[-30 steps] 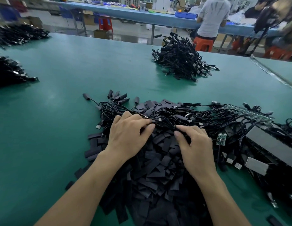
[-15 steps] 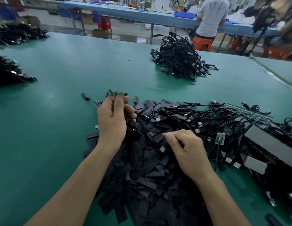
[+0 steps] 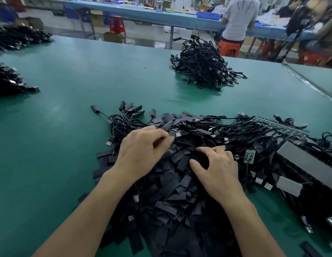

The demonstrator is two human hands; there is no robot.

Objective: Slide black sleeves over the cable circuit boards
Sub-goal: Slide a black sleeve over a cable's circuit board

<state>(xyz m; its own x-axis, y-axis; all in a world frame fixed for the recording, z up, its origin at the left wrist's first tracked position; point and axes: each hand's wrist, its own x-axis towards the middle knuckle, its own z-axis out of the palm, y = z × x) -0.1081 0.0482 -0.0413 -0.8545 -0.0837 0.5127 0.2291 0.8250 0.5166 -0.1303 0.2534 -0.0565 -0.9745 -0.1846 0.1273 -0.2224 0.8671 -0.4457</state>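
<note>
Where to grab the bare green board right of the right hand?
Probably pinch the green board across its long edges at the near, cable end, from above: it lies face up on the cable tangle, far end free for a sleeve.

Sleeve pile [image 3: 170,201] sits near-centre on the counter [image 3: 78,93], cable tangle [image 3: 235,132] just behind it and spreading right, circuit board [image 3: 249,156] lying on that. Another cable heap [image 3: 204,69] far right, two more piles [image 3: 7,80] at the left edge.
</note>
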